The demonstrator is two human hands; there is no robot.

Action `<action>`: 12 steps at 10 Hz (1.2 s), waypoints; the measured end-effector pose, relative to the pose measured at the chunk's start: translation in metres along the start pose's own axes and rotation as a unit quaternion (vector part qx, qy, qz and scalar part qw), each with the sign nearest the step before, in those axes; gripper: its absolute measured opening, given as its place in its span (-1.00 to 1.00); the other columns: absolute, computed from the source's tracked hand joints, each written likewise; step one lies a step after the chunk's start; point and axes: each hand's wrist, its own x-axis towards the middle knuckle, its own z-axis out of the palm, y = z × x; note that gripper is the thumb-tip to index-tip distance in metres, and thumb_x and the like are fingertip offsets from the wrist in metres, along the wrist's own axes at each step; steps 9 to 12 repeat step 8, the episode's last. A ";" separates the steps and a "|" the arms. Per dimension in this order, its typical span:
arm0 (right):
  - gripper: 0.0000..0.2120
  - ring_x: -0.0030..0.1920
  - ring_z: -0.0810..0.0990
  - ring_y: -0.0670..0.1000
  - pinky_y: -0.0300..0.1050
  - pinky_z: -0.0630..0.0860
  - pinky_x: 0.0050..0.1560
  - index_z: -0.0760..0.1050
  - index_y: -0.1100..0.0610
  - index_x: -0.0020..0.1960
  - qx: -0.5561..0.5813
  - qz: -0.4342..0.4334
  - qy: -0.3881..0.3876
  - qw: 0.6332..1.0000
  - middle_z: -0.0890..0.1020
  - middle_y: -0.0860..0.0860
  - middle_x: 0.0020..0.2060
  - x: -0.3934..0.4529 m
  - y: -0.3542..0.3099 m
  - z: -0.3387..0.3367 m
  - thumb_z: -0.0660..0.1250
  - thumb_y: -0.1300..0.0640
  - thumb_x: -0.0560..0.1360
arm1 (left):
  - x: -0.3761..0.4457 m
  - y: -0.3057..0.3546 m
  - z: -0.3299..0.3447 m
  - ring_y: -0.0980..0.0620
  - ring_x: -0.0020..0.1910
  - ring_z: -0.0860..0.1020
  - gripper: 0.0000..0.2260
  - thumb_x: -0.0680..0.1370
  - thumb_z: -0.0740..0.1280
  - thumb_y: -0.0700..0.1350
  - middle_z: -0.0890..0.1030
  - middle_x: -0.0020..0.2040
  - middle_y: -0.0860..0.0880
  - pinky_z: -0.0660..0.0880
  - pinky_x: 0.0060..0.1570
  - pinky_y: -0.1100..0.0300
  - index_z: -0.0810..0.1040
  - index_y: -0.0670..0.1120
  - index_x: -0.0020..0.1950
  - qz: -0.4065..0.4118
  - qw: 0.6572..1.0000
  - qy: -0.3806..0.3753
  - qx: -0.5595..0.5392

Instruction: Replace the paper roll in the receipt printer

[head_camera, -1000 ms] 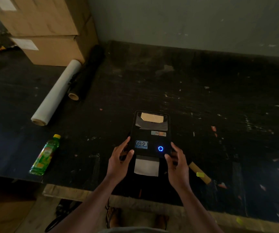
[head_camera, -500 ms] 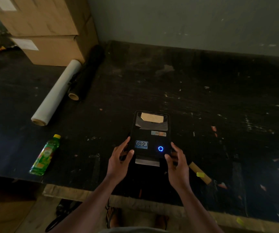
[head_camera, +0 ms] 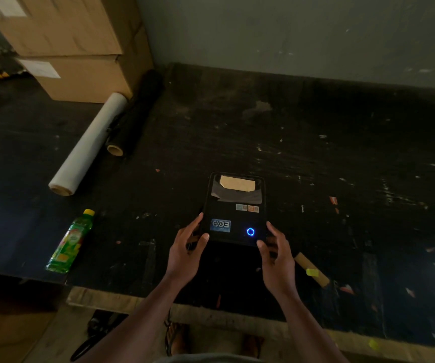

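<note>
A black receipt printer [head_camera: 236, 210] sits on the dark worktable [head_camera: 316, 158], near its front edge. A blue ring light glows on its top, beside a blue sticker. My left hand [head_camera: 186, 254] grips the printer's near left corner, thumb on top. My right hand [head_camera: 276, 254] holds the near right corner the same way. No paper shows at the printer's front slot. The paper roll itself is hidden inside or out of sight.
A green bottle [head_camera: 71, 242] lies at the left near the table edge. A white roll [head_camera: 88, 141] and a black roll [head_camera: 135, 113] lie further back left, below stacked cardboard boxes [head_camera: 77, 48]. A cardboard strip with yellow tape [head_camera: 312, 269] lies right of my right hand.
The white paper strip that stuck out of the printer's front has shortened and then vanished from sight. Both hands stayed on the printer's near corners.
</note>
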 end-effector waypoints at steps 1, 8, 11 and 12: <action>-0.48 0.17 0.53 -0.21 -0.30 0.46 0.02 0.30 -0.20 0.54 -0.001 0.001 0.001 1.000 0.49 -0.08 0.28 0.000 -0.001 0.000 0.33 -0.07 0.61 | 0.001 0.001 0.000 0.12 0.34 0.49 -0.50 0.66 0.32 0.12 0.39 0.45 0.12 0.51 0.09 0.29 0.26 0.49 0.52 -0.002 1.000 -0.002 -0.003; -0.56 0.03 0.65 -0.21 -0.34 0.54 -0.06 0.40 -0.13 0.45 -0.018 0.049 0.000 0.999 0.63 -0.16 0.06 -0.035 0.030 -0.016 0.33 0.17 0.63 | -0.023 -0.028 -0.019 0.22 0.14 0.66 -0.69 0.66 0.36 -0.04 0.70 0.15 0.14 0.64 0.17 0.08 0.54 0.21 0.39 -0.041 0.999 0.009 0.010; -0.56 0.03 0.65 -0.21 -0.34 0.54 -0.06 0.40 -0.13 0.45 -0.018 0.049 0.000 0.999 0.63 -0.16 0.06 -0.035 0.030 -0.016 0.33 0.17 0.63 | -0.023 -0.028 -0.019 0.22 0.14 0.66 -0.69 0.66 0.36 -0.04 0.70 0.15 0.14 0.64 0.17 0.08 0.54 0.21 0.39 -0.041 0.999 0.009 0.010; -0.56 0.03 0.65 -0.21 -0.34 0.54 -0.06 0.40 -0.13 0.45 -0.018 0.049 0.000 0.999 0.63 -0.16 0.06 -0.035 0.030 -0.016 0.33 0.17 0.63 | -0.023 -0.028 -0.019 0.22 0.14 0.66 -0.69 0.66 0.36 -0.04 0.70 0.15 0.14 0.64 0.17 0.08 0.54 0.21 0.39 -0.041 0.999 0.009 0.010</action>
